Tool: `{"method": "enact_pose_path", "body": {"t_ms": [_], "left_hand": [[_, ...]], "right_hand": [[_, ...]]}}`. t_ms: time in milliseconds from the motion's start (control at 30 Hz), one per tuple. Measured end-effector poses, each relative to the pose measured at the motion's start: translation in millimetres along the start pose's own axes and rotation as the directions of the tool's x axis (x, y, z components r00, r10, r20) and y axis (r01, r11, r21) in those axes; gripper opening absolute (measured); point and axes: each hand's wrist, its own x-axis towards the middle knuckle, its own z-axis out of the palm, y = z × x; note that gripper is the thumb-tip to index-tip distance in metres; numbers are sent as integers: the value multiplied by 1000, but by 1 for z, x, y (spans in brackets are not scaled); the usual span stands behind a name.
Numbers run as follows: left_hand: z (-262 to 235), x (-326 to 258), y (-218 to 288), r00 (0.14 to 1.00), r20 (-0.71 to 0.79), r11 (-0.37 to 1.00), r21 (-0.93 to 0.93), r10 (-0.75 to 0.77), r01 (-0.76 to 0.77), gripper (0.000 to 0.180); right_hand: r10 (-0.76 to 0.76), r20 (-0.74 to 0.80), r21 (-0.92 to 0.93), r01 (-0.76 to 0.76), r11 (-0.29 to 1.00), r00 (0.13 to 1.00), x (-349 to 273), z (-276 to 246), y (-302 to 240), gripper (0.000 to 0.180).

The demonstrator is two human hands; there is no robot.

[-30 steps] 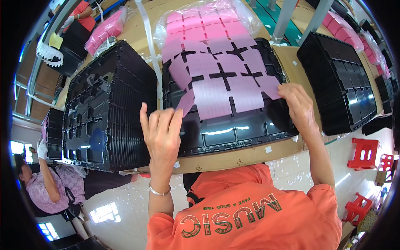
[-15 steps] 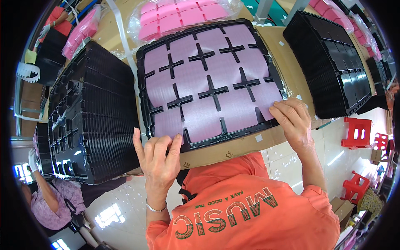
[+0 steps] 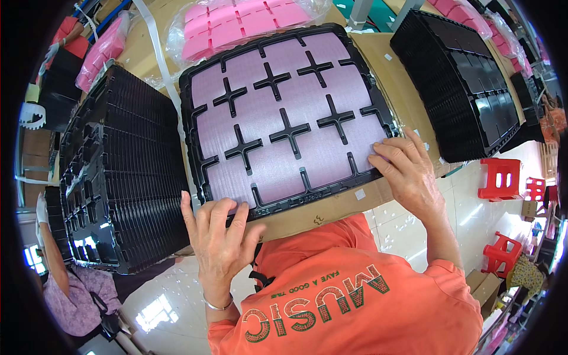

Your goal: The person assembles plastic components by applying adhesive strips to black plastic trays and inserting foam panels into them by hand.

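Left hand: fingers splayed at the lower middle of the frame, the left hand [image 3: 220,236] has fingertips at the near left corner of the sheet, its thumb standing free and gripping nothing.
Right hand: right of centre, the right hand [image 3: 408,171] has bent fingers gathered close, tips at the near right corner; whether it pinches the edge or only presses, I cannot tell.
Purple sheet: the purple sheet [image 3: 266,118] lies in the centre of the frame, spread over the black tray [image 3: 322,190], with the tray's dark crosses showing through its cutouts.
Weight and feel: probably very light and soft, like thin foam (the faint ribbed sheen suggests it).
Stiffness: likely floppy; lifted by one corner, it would sag and fold.
Weak spots: the strips between cutouts look easiest to tear, so a sideways tug seems risky.
Best hold: a light pinch at both near corners, clear of the slits, keeping the edge level.
Tray: looks like thin, glossy moulded plastic, perhaps slippery; the outer rim seems the place to grasp.
Surroundings: tray stacks at left [image 3: 133,171] and upper right [image 3: 455,83], wrapped pink sheets [image 3: 231,26] at top, cardboard-coloured surface [image 3: 378,65] beneath.
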Motion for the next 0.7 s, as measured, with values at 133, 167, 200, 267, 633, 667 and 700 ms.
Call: {"method": "enact_pose_path", "body": {"t_ms": [133,167,200,267,633,667,700], "left_hand": [[-7,-6,2,999,-36,999,31,-24,25,39],[-6,-7,2,999,-31,999,13,-35,35,39],[-4,-6,1,997,-61,999,30,-42,44,40],[1,-5,1,995,-86,997,60,-47,53,41],[16,-22,-2,994,-4,992,62,-110,110,60],[13,-26,-5,989,-8,987,57,-150,150,59],[12,-29,-8,988,-43,987,52,-149,151,59]], "right_hand": [[101,-57,-135,-108,985,993,-2,-10,5,22],[102,-37,-134,-106,985,994,-3,-11,6,22],[115,-82,-155,-127,980,990,-3,-12,7,22],[136,-129,-177,-157,972,982,-2,-11,7,24],[56,115,-44,-51,998,992,8,-6,-6,50],[54,143,-89,-42,995,988,7,-7,-5,53],[54,103,-103,-43,994,993,7,-6,-4,57]]}}
